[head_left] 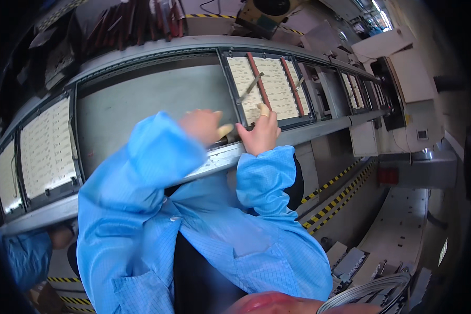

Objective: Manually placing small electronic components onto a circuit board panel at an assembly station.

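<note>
My right hand [261,133] rests at the near left corner of a black-framed tray [239,97]. Its thumb is spread away from the fingers, and a pale finger cot covers one fingertip. In the tray lie cream sheets of boards [272,78] with two dark red bars [257,78] across them and thin metal clips [250,88]. My left hand [201,125], blurred by motion, hovers over the conveyor's near rail just left of the tray. A pale cot shows on one of its fingers; whether it holds anything is unclear.
The conveyor [141,99] runs left to right before me. Another framed tray with cream sheets [48,149] sits at its left; more trays [353,90] stand farther right. Dark red bars [136,23] are stacked behind. Another person's blue sleeve [29,256] shows at lower left.
</note>
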A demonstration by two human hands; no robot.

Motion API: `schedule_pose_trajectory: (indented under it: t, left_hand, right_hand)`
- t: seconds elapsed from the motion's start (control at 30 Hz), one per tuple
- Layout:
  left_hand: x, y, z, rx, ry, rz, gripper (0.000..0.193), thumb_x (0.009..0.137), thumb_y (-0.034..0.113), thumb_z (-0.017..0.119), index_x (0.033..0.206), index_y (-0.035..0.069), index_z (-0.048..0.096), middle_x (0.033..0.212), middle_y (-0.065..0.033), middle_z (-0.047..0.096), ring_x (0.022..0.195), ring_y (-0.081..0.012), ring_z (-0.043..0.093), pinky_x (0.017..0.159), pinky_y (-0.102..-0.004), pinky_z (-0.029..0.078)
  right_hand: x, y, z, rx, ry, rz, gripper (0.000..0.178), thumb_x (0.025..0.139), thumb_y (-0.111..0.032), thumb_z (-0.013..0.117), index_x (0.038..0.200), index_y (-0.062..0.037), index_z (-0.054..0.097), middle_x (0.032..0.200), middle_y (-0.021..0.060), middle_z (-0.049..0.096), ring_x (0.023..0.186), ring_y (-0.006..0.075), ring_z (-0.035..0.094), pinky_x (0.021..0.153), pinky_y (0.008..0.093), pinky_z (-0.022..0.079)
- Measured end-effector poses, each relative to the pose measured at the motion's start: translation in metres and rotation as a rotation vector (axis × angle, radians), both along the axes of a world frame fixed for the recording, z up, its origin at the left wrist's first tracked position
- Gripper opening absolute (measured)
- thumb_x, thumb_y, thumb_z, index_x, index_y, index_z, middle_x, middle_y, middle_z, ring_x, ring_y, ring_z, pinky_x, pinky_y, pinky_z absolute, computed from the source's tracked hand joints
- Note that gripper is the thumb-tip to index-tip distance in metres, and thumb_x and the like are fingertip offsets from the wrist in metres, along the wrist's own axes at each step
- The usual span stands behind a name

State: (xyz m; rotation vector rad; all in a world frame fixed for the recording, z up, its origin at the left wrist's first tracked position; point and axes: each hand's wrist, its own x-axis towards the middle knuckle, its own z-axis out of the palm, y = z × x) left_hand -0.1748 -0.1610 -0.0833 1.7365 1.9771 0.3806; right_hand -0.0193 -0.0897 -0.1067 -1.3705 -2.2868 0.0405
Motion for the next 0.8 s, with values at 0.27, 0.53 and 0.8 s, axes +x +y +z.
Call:
schedule_pose_trajectory:
  t: [0.27,0.53,0.8]
  left_hand:
    - [-0.238,-0.311,-0.030,0.375,0.725,0.751,0.033,0.083,0.025,0.061,0.102,-0.002,0.059,0.107,-0.0243,0.056,0.100,-0.0406,0.051,0.084,-0.0449,0.042]
    - [-0.307,-0.435,-0.065,0.202,0.650,0.825,0.028,0.086,0.026,0.055,0.096,0.000,0.058,0.092,-0.0173,0.054,0.085,-0.0348,0.052,0.075,-0.0437,0.041]
    - [-0.310,-0.419,-0.050,0.304,0.646,0.766,0.032,0.080,0.025,0.062,0.085,-0.007,0.057,0.089,-0.0213,0.053,0.085,-0.0387,0.049,0.075,-0.0455,0.040]
  right_hand:
    - [-0.024,-0.031,-0.006,0.084,-0.092,-0.476,0.066,0.067,-0.024,0.075,0.123,-0.0080,0.043,0.111,0.0146,0.047,0.105,0.0325,0.047,0.088,0.0438,0.036]
    - [-0.060,-0.024,0.017,-0.040,-0.155,-0.749,0.064,0.073,-0.026,0.072,0.127,-0.0083,0.042,0.114,0.0142,0.046,0.108,0.0307,0.046,0.087,0.0421,0.037]
    - [-0.114,-0.048,-0.024,0.150,-0.235,-0.512,0.045,0.074,-0.029,0.067,0.112,-0.0096,0.052,0.102,0.0125,0.049,0.097,0.0293,0.050,0.079,0.0432,0.038]
